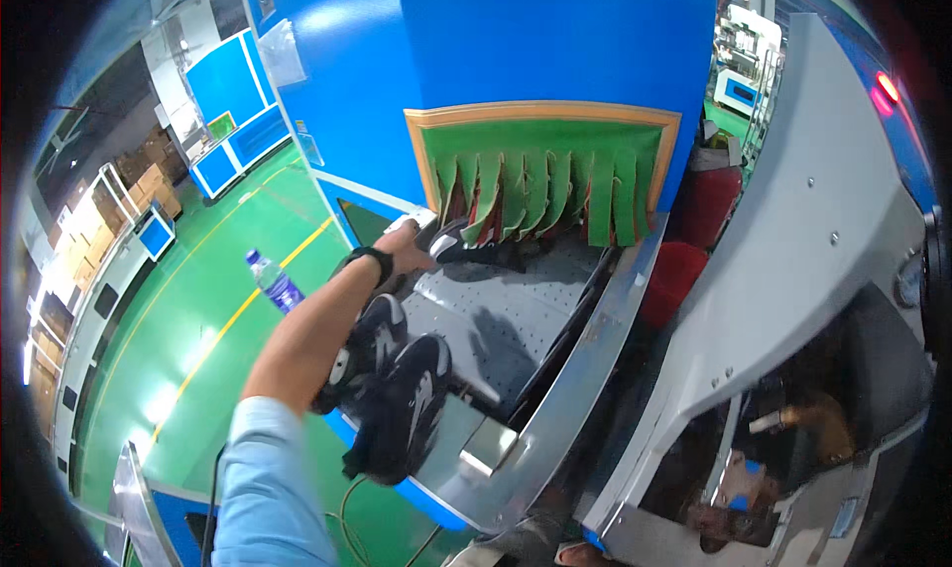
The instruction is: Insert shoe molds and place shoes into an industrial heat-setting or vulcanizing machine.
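My left hand [402, 251] reaches from a light blue sleeve, with a black band on its wrist. Its thumb and fingers close around the near end of a dark shoe [464, 245] with a pale side patch. That shoe lies on a grey perforated conveyor belt [516, 294], just in front of a green strip curtain [545, 185]. Closer to me, a black shoe [412, 398] with white side markings rests at the conveyor's near left edge. Beside it sits another black-and-grey shoe [379, 327], partly behind my forearm. My right hand does not show.
A large blue machine [555, 42] rises behind the curtain's wooden frame. To the right stands a grey metal machine housing [764, 210], with a red bin [674, 280] between. A water bottle [275, 282] appears left of my forearm. Green floor [213, 289] with yellow lines extends left.
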A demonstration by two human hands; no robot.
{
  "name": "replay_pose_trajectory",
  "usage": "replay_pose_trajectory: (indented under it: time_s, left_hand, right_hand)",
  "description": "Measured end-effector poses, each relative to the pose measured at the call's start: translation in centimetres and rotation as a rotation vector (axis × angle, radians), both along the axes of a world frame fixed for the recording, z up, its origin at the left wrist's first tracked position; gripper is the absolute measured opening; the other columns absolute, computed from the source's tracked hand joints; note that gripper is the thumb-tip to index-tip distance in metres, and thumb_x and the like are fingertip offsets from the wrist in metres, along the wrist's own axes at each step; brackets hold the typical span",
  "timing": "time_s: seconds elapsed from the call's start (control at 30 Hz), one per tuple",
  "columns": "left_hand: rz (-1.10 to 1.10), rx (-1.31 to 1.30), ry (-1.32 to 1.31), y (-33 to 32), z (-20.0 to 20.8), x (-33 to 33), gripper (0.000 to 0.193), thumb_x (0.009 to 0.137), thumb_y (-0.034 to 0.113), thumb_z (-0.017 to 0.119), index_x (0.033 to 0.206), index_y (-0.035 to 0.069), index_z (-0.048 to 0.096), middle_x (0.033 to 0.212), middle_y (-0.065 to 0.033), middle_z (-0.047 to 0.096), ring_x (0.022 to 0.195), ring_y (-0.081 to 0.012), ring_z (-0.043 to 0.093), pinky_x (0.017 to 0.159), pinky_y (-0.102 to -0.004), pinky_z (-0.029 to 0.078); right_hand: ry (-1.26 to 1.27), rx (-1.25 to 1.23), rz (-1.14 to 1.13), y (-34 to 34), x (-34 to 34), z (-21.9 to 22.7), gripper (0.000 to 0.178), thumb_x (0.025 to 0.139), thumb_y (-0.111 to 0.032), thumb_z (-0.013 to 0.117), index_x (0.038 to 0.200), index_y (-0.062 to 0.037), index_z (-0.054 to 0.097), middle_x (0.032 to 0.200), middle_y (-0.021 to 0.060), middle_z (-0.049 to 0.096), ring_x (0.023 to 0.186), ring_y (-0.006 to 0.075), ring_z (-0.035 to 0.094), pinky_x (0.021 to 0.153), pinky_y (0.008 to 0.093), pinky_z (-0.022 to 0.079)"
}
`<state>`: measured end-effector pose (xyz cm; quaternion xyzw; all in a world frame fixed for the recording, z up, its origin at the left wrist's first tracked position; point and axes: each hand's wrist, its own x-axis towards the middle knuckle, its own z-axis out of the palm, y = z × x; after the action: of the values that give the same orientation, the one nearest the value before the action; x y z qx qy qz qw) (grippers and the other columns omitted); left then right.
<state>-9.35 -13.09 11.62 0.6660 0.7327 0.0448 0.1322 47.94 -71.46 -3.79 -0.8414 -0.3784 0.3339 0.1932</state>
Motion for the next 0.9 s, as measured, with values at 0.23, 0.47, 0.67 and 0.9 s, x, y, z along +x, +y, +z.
replay_pose_trajectory:
  time_s: [0.23,0.47,0.67,0.9]
  left_hand:
    - [0.245,0.067,-0.028,8.9,-10.5,0.4,0.1,0.056,0.04,0.093,0.134,-0.004,0.049,0.127,-0.0251,0.062,0.118,-0.0311,0.063,0.098,-0.039,0.051]
    - [0.137,0.051,-0.443,-0.1,0.2,6.6,0.041,0.075,0.034,0.075,0.097,-0.001,0.074,0.095,-0.0189,0.073,0.087,-0.033,0.072,0.079,-0.0396,0.055]
    - [0.2,-0.248,-1.722,-22.6,7.9,12.4,0.049,0.081,0.024,0.063,0.121,-0.004,0.061,0.104,-0.0157,0.072,0.092,-0.0275,0.072,0.087,-0.0412,0.057]
    - [0.347,-1.023,-2.05,-47.0,-2.6,21.6,0.062,0.089,0.031,0.066,0.137,-0.006,0.049,0.133,-0.0224,0.06,0.117,-0.0319,0.062,0.106,-0.043,0.047]
  right_hand:
    - [0.017,-0.027,0.036,1.0,-0.1,-1.2,0.056,0.099,-0.02,0.063,0.15,-0.0091,0.042,0.115,0.0172,0.067,0.098,0.0302,0.063,0.088,0.0397,0.051]
    - [0.249,0.286,0.05,-0.7,-1.3,-4.8,0.073,0.097,-0.015,0.066,0.158,-0.013,0.027,0.104,0.0122,0.064,0.086,0.0242,0.059,0.078,0.0379,0.051]
    - [0.355,0.482,0.318,9.2,-7.3,7.9,0.059,0.097,-0.015,0.067,0.15,-0.0044,0.043,0.108,0.0135,0.069,0.08,0.0206,0.063,0.072,0.0306,0.053]
    - [1.382,1.091,0.525,10.3,-10.2,2.9,0.063,0.095,-0.01,0.065,0.15,0.0004,0.035,0.14,0.0173,0.053,0.115,0.0273,0.058,0.099,0.0437,0.048]
